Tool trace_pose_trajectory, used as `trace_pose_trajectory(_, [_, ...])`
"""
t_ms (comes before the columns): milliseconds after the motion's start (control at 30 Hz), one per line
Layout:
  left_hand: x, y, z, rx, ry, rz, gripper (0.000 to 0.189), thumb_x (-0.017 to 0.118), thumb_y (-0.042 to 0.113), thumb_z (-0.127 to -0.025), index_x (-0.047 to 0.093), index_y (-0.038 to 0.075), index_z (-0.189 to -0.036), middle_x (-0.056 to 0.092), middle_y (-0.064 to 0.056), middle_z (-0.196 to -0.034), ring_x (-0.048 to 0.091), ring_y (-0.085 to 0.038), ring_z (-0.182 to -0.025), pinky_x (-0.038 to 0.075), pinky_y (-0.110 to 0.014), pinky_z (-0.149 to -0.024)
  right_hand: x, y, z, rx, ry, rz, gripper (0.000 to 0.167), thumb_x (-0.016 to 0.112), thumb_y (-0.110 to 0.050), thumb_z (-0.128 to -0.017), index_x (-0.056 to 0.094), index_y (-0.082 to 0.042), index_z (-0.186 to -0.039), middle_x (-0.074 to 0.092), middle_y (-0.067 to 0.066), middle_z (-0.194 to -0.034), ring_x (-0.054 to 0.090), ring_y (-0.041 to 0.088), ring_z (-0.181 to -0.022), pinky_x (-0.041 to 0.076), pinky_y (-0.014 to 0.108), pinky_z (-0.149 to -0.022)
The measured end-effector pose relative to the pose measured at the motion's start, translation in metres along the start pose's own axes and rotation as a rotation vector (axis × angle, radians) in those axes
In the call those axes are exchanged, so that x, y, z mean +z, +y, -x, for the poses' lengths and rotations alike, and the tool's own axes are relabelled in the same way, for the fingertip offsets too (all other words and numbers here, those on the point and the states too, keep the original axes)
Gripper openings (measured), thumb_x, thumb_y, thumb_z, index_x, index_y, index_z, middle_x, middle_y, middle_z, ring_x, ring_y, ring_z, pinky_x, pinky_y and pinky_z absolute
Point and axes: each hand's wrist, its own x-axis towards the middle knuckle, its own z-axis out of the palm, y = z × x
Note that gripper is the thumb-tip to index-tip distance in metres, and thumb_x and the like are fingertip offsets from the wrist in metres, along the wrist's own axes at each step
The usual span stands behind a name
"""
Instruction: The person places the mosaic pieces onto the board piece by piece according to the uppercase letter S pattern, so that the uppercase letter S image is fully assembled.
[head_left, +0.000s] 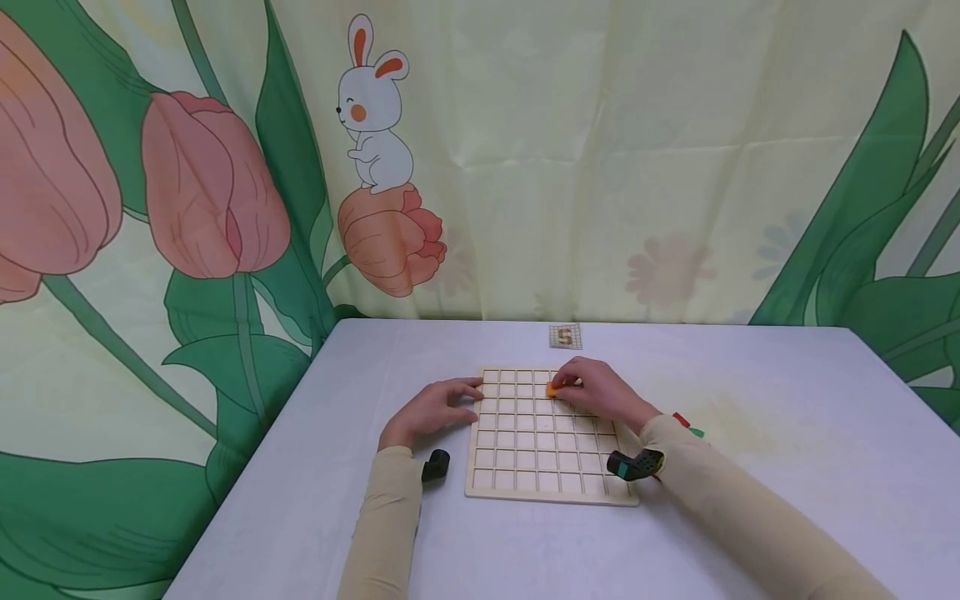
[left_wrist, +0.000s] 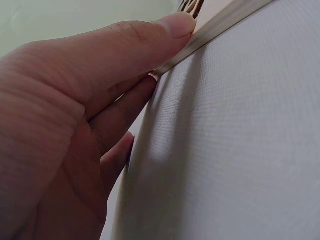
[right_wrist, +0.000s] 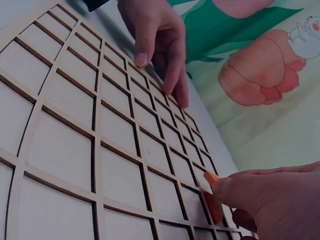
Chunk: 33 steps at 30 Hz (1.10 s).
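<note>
A pale wooden grid board [head_left: 504, 483] with raised square dividers lies on the table. My right hand [head_left: 600, 390] pinches a small orange tile [right_wrist: 211, 178] between thumb and fingers, over the far part of the grid. Just below that tile, a red piece [right_wrist: 212, 208] shows by a divider in the right wrist view, partly hidden by the fingers. My left hand [head_left: 435, 408] rests along the board's left edge, its fairly straight fingertips [left_wrist: 180, 25] touching the rim.
Behind the board lies a small card [head_left: 566, 336] with a brown figure on a grid. A red tile [head_left: 681, 420] and a green tile [head_left: 697, 432] lie on the white-covered table [head_left: 787, 433] beyond the right sleeve. A printed curtain [head_left: 525, 167] hangs behind.
</note>
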Motion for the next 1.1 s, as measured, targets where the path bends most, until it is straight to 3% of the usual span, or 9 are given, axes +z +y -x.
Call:
trace_pose_trajectory(333, [-0.001, 0.001, 0.001, 0.004, -0.008, 0.009, 0.032, 0.078, 0.017, -0.084, 0.070, 0.017, -0.115, 0.049, 0.007, -0.146, 0.035, -0.019, -0.141, 0.029, -0.043, -0.115, 0.013, -0.004, -0.012, 0.013, -0.028, 0.063, 0.010, 0.070, -0.011, -0.089, 0.071, -0.007, -0.098, 0.065, 0.002, -0.094, 0.060, 0.019, -0.088, 0.051, 0.038, -0.079])
trace_pose_trajectory(1100, [0.000, 0.002, 0.000, 0.000, -0.002, 0.000, 0.032, 0.078, 0.017, -0.084, 0.070, 0.015, -0.115, 0.049, 0.006, -0.146, 0.035, -0.020, -0.141, 0.027, -0.043, -0.116, 0.016, 0.000, -0.014, 0.013, -0.034, 0.074, 0.017, 0.069, -0.011, -0.091, 0.073, -0.005, -0.106, 0.065, 0.005, -0.101, 0.060, 0.025, -0.095, 0.050, 0.041, -0.083])
